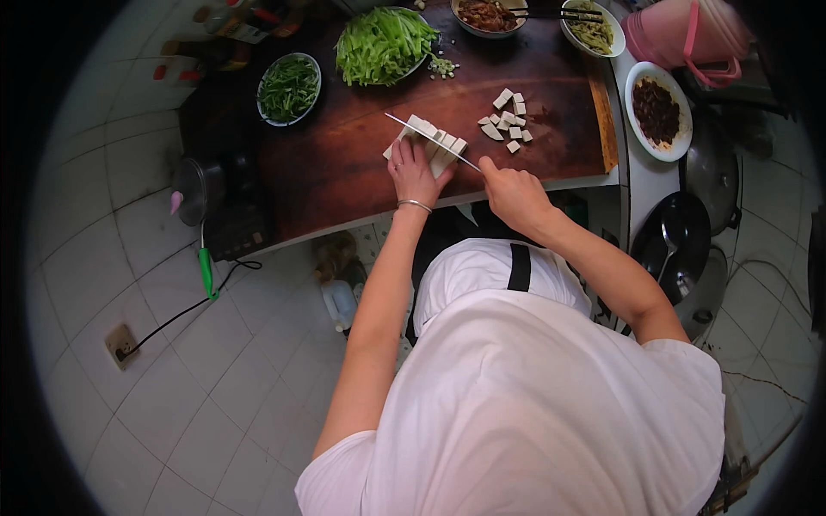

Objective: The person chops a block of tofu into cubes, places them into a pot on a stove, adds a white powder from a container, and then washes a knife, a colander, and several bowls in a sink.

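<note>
My right hand [516,193] is closed on the handle of a kitchen knife [429,137], whose blade lies across the far part of a white block that looks like tofu [442,161]. The block is partly cut into strips. My left hand [413,171] rests on the block with its fingers spread, close to the blade, pressing it to the dark red-brown wooden board [322,187]. Farther right on the board lie several small white cubes [508,119] and an odd-shaped end piece. The knife's handle is mostly hidden in my fist.
Along the back stand a plate of cut green leaves [384,48], a bowl of chopped greens [289,89], a bowl of reddish food [488,14] and a bowl with chopsticks [592,29]. At right are a dish of dark food [657,111], a pink jug [684,35] and a black wok [671,248].
</note>
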`<state>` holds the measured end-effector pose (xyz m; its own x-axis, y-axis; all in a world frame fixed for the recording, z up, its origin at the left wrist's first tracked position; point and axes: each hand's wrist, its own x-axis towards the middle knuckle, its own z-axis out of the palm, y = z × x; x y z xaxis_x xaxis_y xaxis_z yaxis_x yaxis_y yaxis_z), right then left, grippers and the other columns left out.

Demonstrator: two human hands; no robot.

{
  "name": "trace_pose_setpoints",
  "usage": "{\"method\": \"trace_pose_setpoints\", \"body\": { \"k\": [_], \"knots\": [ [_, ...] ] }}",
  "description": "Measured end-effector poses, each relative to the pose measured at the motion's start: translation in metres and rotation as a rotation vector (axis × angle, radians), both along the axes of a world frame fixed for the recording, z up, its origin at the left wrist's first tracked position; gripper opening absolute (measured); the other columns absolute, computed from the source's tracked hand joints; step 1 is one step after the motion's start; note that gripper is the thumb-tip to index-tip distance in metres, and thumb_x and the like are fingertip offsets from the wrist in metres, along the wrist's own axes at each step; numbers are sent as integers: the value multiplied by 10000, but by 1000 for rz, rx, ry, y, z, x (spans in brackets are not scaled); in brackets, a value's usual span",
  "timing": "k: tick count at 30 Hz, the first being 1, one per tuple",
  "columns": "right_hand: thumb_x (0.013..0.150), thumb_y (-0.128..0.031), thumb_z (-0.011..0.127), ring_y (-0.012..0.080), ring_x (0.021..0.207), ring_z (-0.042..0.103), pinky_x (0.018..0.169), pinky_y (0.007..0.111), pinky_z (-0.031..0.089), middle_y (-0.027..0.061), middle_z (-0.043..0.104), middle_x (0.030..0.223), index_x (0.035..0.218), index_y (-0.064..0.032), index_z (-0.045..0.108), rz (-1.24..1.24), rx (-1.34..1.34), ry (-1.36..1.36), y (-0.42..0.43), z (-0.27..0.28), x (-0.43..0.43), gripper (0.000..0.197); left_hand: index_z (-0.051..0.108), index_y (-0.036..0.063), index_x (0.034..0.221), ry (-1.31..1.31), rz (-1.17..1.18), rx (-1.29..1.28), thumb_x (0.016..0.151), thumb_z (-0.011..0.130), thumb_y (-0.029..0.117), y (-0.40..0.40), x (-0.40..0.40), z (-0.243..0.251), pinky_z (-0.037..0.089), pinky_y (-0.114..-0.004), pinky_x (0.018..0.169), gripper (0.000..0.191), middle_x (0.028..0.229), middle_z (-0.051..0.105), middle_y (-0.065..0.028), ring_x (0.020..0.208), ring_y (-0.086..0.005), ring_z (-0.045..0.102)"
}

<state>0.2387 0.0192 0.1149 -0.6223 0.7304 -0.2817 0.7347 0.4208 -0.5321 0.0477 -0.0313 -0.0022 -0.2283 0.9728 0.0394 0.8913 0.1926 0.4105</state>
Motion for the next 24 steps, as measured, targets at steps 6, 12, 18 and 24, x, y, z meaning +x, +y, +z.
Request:
{"method": "trace_pose_setpoints", "body": {
  "k": [6, 12, 18, 24],
  "knots": [
    [815, -44, 481, 423, 644, 619, 564, 523, 488, 219, 618, 674, 905, -30, 413, 2, -2, -41, 5, -9, -12, 113, 389, -18, 1270, 70, -23, 17, 692, 729, 450, 1, 4, -5, 195, -578, 1044, 818, 1362, 322, -227, 1301, -439, 245],
    [874, -118, 506, 450, 671, 590, 577, 558, 450, 229, 599, 669, 898, -40, 430, -92, -12, -3, 12, -65, -10, 111, 332, 37, 1293, 87, -29, 42, 709, 719, 451, 0, 6, -7, 189, -584, 1043, 814, 1371, 306, -217, 1291, -452, 241],
    [887, -160, 497, 446, 685, 598, 603, 555, 460, 211, 614, 681, 900, -54, 452, -66, -4, 89, 16, -40, 5, 116, 305, 34, 1307, -55, -8, 137, 668, 760, 486, -1, 0, 0, 172, -591, 1060, 906, 1381, 295, -217, 1304, -455, 224],
    [862, -123, 500, 430, 651, 616, 588, 532, 483, 232, 613, 670, 875, -35, 455, -15, -17, 35, -4, -9, 3, 100, 325, -50, 1257, -27, -27, 94, 651, 774, 495, -6, -9, -1, 167, -573, 1077, 930, 1370, 300, -249, 1304, -466, 216]
  ]
}}
